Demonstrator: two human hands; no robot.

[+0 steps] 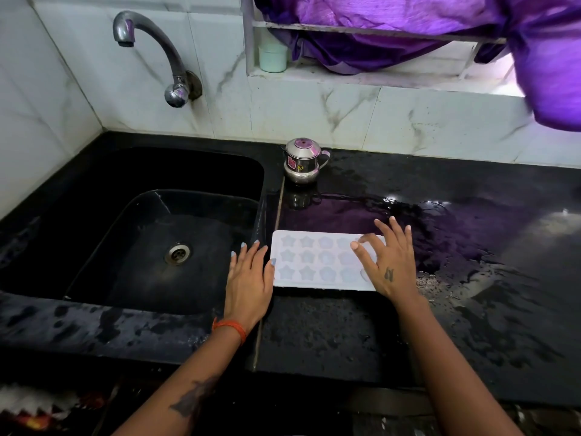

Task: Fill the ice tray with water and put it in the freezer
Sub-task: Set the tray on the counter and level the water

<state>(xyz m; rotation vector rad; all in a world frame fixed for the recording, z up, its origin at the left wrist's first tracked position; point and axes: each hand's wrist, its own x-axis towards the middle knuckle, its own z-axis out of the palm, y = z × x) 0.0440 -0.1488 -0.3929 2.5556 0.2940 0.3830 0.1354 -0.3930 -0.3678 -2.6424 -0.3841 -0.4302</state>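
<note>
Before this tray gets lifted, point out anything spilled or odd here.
Water is pooled across the black counter behind and right of the ice tray, up toward the small steel pot. The tray lies flat, left hand at its left edge, right hand spread over its right end. Nothing looks damaged.

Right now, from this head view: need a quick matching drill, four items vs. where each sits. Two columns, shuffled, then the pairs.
Things:
1. ice tray
2. tap
3. steel pot
4. pale cup

Places:
A. on the window ledge, beside the purple cloth
B. on the wall above the sink
C. flat on the wet counter between the left hand and the right hand
D. at the back of the counter, just right of the sink

Pairs: 1-C, 2-B, 3-D, 4-A
</note>
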